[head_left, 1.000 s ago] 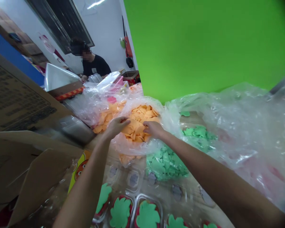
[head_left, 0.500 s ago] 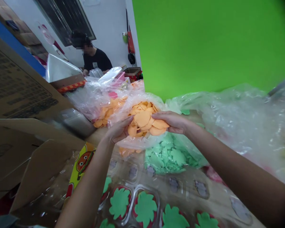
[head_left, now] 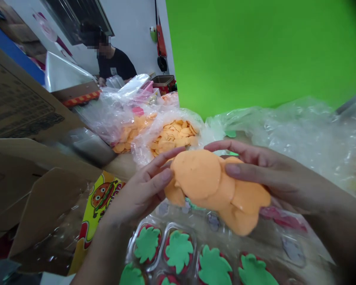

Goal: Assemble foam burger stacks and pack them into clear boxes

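Orange foam-like cutouts (head_left: 215,190): we find a loose handful raised over the far side of the clear plastic tray (head_left: 162,241). Fingers of the left hand (head_left: 142,190) and right hand (head_left: 265,170) grasp opposite ends. We advise supporting drooping pieces from beneath, thumb pressure light.

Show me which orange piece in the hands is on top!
The rounded one between the left thumb and right thumb; it overlaps the other held pieces.

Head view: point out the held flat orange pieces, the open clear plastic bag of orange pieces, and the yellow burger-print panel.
Flat orange pieces (head_left: 197,174): head view, top piece's face.
Open clear plastic bag (head_left: 141,149): head view, left wall.
Yellow burger-print panel (head_left: 102,195): head view, printed burger.
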Demonstrator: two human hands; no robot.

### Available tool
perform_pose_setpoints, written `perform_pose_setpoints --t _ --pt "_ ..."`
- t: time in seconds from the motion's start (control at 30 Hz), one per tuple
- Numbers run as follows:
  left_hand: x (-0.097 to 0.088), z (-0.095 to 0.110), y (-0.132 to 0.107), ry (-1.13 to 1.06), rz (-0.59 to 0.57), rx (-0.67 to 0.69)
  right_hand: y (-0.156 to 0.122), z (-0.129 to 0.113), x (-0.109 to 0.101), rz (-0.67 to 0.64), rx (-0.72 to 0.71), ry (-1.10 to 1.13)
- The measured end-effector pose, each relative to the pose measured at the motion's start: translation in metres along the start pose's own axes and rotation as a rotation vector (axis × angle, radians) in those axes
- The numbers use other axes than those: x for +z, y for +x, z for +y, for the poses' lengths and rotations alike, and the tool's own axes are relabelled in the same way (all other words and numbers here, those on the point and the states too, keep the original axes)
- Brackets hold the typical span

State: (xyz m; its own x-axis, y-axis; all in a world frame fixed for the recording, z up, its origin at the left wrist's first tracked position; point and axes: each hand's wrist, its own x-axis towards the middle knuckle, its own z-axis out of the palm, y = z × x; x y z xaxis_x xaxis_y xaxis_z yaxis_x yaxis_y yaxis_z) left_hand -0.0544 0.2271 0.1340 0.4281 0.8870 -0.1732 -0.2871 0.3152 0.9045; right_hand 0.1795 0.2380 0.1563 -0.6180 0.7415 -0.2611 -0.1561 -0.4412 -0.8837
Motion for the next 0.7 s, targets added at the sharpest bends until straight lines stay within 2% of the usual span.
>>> perform_pose_setpoints --t 0.17,0.33,0.43,0.57,0.7 --pt "0.008 0.000 -0.011 0.031 0.004 0.020 -0.010 0.000 0.005 -0.065 0.028 0.094" --pt "0.007 -0.005 -0.014 0.118 0.015 0.011 -0.019 0.003 0.013 0.002 0.047 0.051" --pt "0.010 -0.007 -0.015 0.133 -0.004 -0.009 -0.026 0.005 0.016 -0.009 0.036 0.002" --pt "0.018 -0.015 -0.014 0.019 -0.106 -0.032 -0.033 0.005 0.019 0.023 0.028 -0.060" --pt "0.028 -0.028 -0.013 -0.185 -0.182 -0.083 -0.040 0.004 0.019 0.079 0.030 0.001"
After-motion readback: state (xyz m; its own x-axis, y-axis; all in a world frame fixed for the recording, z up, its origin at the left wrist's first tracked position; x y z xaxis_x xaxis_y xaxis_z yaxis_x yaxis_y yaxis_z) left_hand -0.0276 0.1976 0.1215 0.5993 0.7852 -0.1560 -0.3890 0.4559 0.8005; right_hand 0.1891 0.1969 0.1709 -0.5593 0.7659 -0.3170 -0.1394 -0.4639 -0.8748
